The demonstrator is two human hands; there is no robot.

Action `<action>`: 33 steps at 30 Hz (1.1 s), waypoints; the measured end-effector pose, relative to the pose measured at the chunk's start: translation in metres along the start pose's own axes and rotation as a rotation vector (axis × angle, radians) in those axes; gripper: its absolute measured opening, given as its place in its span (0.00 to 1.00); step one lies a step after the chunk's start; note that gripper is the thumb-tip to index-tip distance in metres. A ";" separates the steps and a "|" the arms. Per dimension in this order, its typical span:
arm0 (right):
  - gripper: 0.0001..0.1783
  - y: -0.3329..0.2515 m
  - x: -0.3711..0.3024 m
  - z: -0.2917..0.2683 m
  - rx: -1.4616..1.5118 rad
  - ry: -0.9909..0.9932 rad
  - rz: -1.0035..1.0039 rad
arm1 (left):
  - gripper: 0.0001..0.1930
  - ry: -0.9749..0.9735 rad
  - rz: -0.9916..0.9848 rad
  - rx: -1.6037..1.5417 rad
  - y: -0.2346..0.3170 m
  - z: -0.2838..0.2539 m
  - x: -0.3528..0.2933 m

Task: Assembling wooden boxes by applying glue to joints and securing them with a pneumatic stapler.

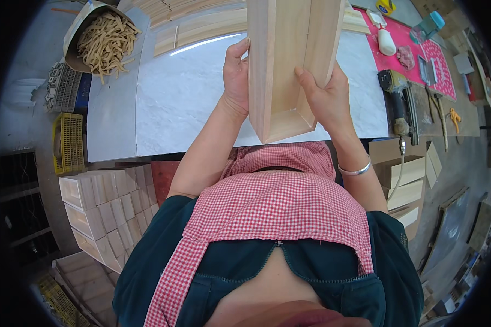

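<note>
A long, narrow wooden box (pixel 289 60) with a hollow inside is held up over the white marbled worktop (pixel 185 98), its near end toward me. My left hand (pixel 237 76) grips the box's left side, thumb up along the outer wall and the other fingers hidden behind it. Over the right wall, my right hand (pixel 327 95) is closed, with the thumb pressed inside the box and the fingers on the outside. The far end of the box runs out of the picture at the top.
A bag of thin wooden strips (pixel 106 43) stands at the left. Wooden boards (pixel 202 27) lie across the back. A pneumatic tool (pixel 399 109) with a hose, a white bottle (pixel 386 42) and a teal-lidded jar (pixel 426 27) are at the right. Stacked wooden boxes (pixel 101 207) stand below left.
</note>
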State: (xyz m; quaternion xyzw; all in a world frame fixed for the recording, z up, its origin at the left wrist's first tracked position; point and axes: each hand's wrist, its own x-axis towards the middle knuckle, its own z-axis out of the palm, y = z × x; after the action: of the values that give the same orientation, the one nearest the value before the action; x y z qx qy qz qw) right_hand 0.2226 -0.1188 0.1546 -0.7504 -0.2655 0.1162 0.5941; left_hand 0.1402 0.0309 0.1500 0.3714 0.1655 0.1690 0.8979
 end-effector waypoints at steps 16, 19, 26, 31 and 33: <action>0.22 0.016 0.007 -0.001 0.006 0.036 -0.005 | 0.40 0.028 -0.060 0.092 0.002 0.021 0.000; 0.23 0.020 0.008 -0.002 0.004 0.039 0.014 | 0.40 0.035 -0.062 0.120 0.000 0.024 0.000; 0.24 0.027 0.011 -0.007 0.013 0.013 0.165 | 0.41 0.046 -0.154 0.158 -0.008 0.023 0.012; 0.26 0.030 0.012 -0.007 -0.011 -0.006 0.227 | 0.42 0.067 -0.156 0.165 -0.014 0.021 0.015; 0.28 0.031 0.011 -0.007 -0.025 -0.016 0.252 | 0.41 0.078 -0.146 0.167 -0.017 0.020 0.015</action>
State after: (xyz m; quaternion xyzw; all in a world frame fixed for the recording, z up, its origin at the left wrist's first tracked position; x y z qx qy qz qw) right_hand 0.2435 -0.1229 0.1280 -0.7842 -0.1753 0.1928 0.5631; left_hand 0.1645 0.0140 0.1487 0.4248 0.2402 0.1029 0.8668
